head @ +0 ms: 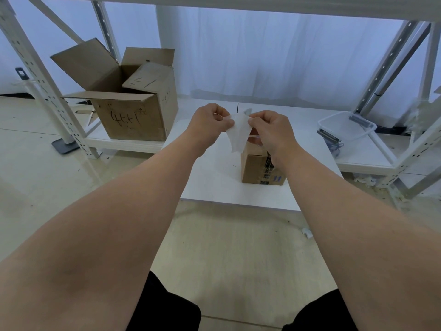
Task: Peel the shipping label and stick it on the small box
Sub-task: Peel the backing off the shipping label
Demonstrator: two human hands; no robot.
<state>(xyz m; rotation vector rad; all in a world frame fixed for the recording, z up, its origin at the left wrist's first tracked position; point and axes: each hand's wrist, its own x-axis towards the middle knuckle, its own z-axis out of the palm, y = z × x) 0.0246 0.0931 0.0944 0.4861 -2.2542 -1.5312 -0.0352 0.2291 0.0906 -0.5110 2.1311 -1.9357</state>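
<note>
At the centre of the frame you hold the label (238, 133) up in the air between both hands, just above the small box (254, 168). Your left hand (210, 120) has its fingers curled, and its grip pinches the label's upper left edge. Your right hand (270, 130) is curled too, its grip nipping the upper right edge. The label is a thin white sheet, soft and wrinkled. It hangs from your fingertips and curls to a point at its lower end, with a small grey corner sticking up at the top. You cannot tell sticker from backing. The brown box stands on the white tabletop (210, 180), with dark printed tape down its near side, partly hidden behind your right wrist.
</note>
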